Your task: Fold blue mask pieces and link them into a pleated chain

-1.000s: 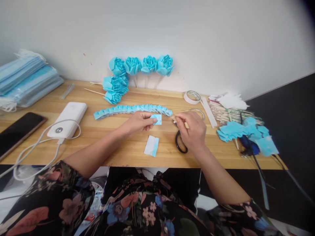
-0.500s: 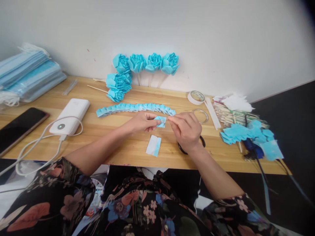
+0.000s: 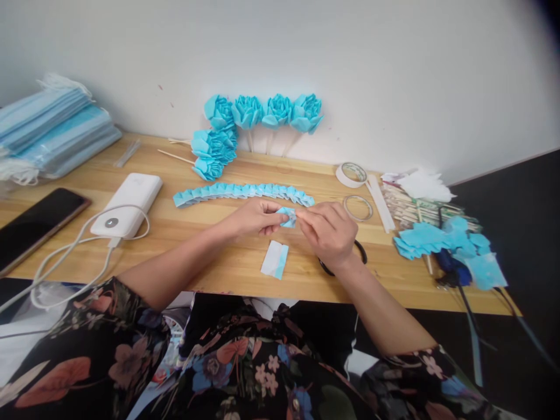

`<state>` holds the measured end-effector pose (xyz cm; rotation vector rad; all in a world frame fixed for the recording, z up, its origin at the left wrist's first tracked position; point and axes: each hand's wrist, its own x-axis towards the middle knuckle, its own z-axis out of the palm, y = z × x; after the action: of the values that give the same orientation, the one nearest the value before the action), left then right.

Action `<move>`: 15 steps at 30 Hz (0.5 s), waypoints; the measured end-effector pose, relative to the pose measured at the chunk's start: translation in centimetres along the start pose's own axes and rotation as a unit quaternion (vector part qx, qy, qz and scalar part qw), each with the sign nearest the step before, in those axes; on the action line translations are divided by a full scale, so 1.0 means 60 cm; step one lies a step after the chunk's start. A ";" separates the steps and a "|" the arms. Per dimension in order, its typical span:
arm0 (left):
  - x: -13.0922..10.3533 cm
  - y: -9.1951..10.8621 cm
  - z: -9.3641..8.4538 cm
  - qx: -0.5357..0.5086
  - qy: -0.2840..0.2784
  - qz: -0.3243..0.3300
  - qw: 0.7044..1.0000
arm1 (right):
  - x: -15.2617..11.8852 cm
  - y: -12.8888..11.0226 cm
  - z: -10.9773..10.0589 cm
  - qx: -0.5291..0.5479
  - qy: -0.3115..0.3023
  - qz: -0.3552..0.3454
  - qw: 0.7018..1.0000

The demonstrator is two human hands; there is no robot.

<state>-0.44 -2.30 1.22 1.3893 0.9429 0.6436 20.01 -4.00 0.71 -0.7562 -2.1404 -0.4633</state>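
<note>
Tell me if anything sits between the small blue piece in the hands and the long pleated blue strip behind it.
Nothing visible does. The small blue piece, pinched between the left hand and right hand, is just in front of the pleated strip, with only bare wooden table between them.

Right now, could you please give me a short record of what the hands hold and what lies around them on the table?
left hand: pinches small blue piece
right hand: pinches the same piece
before the hands: white-and-blue folded slip
behind the hands: pleated blue strip
under right hand: black scissors handle
at wall: blue paper flowers
left side: white power bank, phone
</note>
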 end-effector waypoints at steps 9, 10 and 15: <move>-0.002 0.005 0.000 0.010 0.003 0.001 1.000 | -0.001 -0.001 0.001 -0.020 0.015 -0.026 0.999; -0.001 0.005 -0.001 0.011 0.002 0.002 1.000 | -0.002 -0.001 0.002 -0.016 0.013 -0.027 0.999; 0.000 0.003 -0.003 0.013 0.002 0.006 1.000 | -0.006 0.000 0.004 0.007 -0.029 -0.013 0.999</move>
<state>-0.55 -2.21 1.41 1.4186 0.9507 0.6447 20.06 -3.96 0.28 -0.7432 -2.2072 -0.4443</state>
